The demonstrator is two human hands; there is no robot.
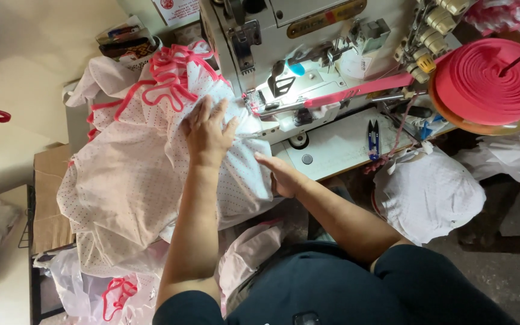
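Dotted white fabric (145, 174) is lying heaped on the left half of the machine table (338, 147), its leading edge reaching in under the presser foot (253, 103) of the sewing machine (308, 54). Pink binding tape (356, 90) is feeding in from the right, off a large pink tape roll (492, 81) — a ruffled run of pink trim (173, 75) is sitting on the cloth behind the foot.

Left hand (207, 133) is lying palm down on the fabric just left of the foot, fingers spread flat, pressing the cloth to the bed. Right hand (281, 174) is resting at the near edge of the cloth, fingers extended and close together; whether the thumb is pinching the hem underneath, I cannot tell.

Thread snips (373, 138) are lying on the bare table to the right, well apart from both hands. Another white bundle (428, 192) is hanging below the table edge.

Risks, judged from this position: left fingertips are sitting near the needle area — a forward slide could bring them under it. The heaped weight hanging off the left could be dragging the seam off line. Loose folds near the foot could be getting caught in the stitching.
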